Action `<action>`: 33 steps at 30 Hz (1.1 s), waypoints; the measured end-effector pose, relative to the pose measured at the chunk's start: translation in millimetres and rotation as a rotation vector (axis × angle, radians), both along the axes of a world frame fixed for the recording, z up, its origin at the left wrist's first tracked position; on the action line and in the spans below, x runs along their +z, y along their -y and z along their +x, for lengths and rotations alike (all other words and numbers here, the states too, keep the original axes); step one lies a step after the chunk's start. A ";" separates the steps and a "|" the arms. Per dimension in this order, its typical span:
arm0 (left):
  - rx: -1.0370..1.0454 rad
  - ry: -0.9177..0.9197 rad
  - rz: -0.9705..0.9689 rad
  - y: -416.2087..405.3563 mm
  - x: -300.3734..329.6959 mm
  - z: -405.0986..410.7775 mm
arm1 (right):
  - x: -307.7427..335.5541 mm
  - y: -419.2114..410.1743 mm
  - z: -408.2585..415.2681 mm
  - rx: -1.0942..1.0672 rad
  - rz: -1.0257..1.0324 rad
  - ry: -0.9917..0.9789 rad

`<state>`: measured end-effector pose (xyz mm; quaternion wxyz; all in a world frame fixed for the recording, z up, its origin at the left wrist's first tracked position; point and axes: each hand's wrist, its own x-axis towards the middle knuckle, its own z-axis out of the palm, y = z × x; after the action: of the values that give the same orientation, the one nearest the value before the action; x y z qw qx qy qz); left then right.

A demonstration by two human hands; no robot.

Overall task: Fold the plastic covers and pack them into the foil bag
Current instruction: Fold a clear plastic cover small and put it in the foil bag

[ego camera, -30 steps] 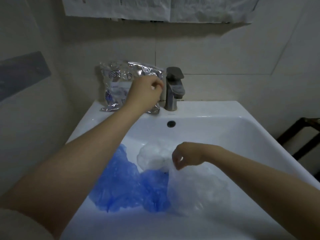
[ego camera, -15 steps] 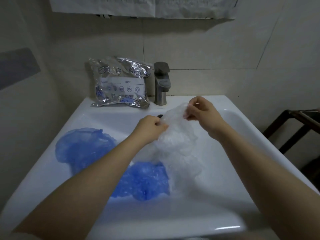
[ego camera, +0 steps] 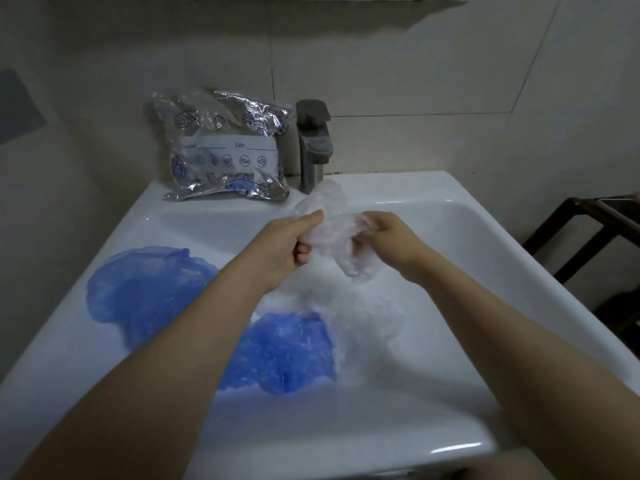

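Both hands hold one clear plastic cover (ego camera: 332, 233) in the air above the sink (ego camera: 450, 258), just in front of the tap (ego camera: 313, 143). The cover is bunched into a rough band whose long axis runs from upper left to lower right: its far end points up toward the tap, and its near end hangs down below the right hand. The left hand (ego camera: 287, 247) has its fingers curled round the left part of the cover, thumb on top. The right hand (ego camera: 384, 237) pinches the right part, with its fingers bent into the plastic.

The foil bag (ego camera: 225, 150) stands on the back ledge of the sink, left of the tap and leaning against the wall, its printed label facing forward. It is well apart from the hands.

In the sink lie more covers: a blue cover (ego camera: 145, 285) spread on the left slope, a second blue cover (ego camera: 287, 351) crumpled near the middle under the left forearm, and another clear cover (ego camera: 363, 317) beside it, hard to make out against the white basin. The forearms cross over these.

The sink is white and glossy. Behind it is a pale tiled wall (ego camera: 415, 81). A dark wooden frame (ego camera: 588, 230) stands at the right edge.
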<state>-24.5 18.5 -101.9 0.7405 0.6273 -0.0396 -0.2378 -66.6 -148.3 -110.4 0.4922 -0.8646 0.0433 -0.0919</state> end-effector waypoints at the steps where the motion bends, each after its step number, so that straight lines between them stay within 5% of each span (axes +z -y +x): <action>1: -0.006 0.006 0.022 -3.9 0.2 0.7 | -1.8 4.2 -2.0 -0.019 0.093 -0.026; 4: 0.016 -0.024 0.096 -8.4 -1.5 1.7 | -9.6 18.4 -6.5 -0.071 0.214 -0.089; 8: 0.101 -0.001 -0.036 -3.8 -4.0 -1.2 | -12.9 22.8 -11.9 -0.081 0.513 -0.134; 16: -0.153 0.531 0.335 9.1 -10.4 -24.6 | 1.0 6.9 -28.4 0.253 0.509 -0.229; 21: -0.343 0.462 0.385 4.2 -13.1 -27.4 | 3.8 4.7 -27.5 0.077 0.663 -0.226; 25: -0.194 0.409 0.344 10.4 -16.3 -28.9 | 5.9 9.0 -27.1 -0.051 0.939 -0.291; 28: -0.029 0.380 0.343 13.4 -18.5 -27.9 | -2.2 2.6 -24.4 -0.121 0.531 -0.221; 31: 0.077 0.442 0.436 10.3 -19.9 -23.1 | -2.7 2.9 -25.1 -0.264 -0.114 0.228; 33: 0.083 0.473 0.501 7.9 -20.9 -20.3 | 4.4 2.6 -29.1 -0.156 -0.333 0.517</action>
<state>-44.8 10.6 -122.8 0.5428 0.8285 -0.1250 -0.0578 -95.7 -150.9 -105.9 0.3300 -0.8754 -0.0327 -0.3517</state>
